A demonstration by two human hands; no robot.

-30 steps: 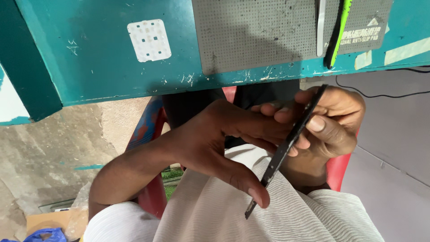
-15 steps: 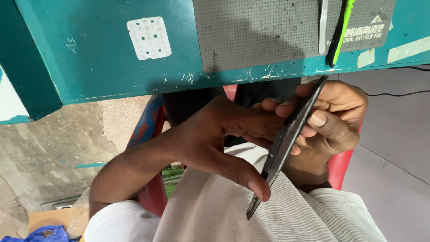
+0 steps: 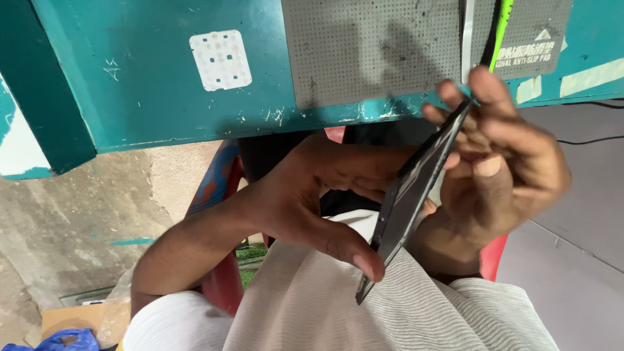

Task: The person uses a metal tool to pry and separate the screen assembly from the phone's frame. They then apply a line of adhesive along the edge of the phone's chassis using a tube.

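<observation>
Both hands were clamped on a thin black panel, seen almost edge-on and tilted between them, low in front of the person's lap and below the edge of the teal desk. Left hand gripped it from the near side, the thumb pressed against the lower edge; right hand closed round the upper part, fingertips hooked over the top corner. So thin a sheet, pinched at both ends, looked likely to flex or crack if the hands pulled unevenly, and a slip of the thumb could let it drop to the floor. On the desk lay a grey perforated mat, a small white sticker and a green-handled tool, cut off by the frame. A red chair showed behind the arms. The panel's face was hidden, so what it was could not be settled.
</observation>
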